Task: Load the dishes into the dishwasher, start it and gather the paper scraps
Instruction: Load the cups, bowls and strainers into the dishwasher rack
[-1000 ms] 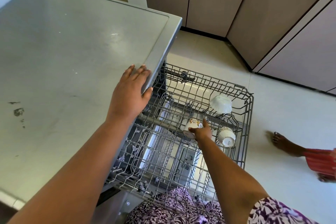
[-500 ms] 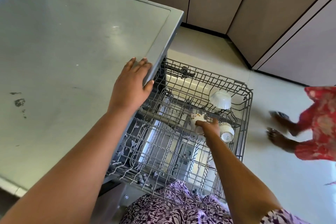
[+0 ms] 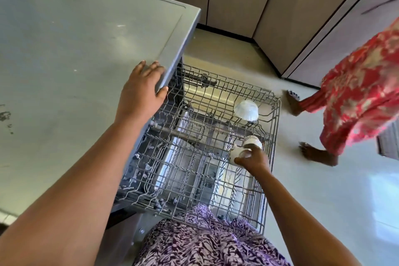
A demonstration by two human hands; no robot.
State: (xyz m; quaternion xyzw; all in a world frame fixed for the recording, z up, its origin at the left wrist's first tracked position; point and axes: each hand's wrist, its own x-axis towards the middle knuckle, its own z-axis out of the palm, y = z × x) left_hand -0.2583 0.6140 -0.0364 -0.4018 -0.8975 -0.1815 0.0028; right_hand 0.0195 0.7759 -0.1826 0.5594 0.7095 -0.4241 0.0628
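1. The left hand (image 3: 141, 93) is resting flat on the edge of the grey metal counter top (image 3: 64, 60), fingers straight, holding nothing.
2. The right hand (image 3: 255, 161) is gripping a small white ceramic cup (image 3: 235, 153) with curled fingers, low in the pulled-out grey wire dishwasher rack (image 3: 277, 114).
3. A second, patterned white cup (image 3: 252, 141) is lying just beside it, and an upturned white ribbed bowl (image 3: 246, 110) is sitting further back in the rack.

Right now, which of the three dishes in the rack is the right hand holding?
The near cup, closest to the wearer: the right hand grips it. The patterned cup beside it and the upturned bowl farther along the rack are untouched.
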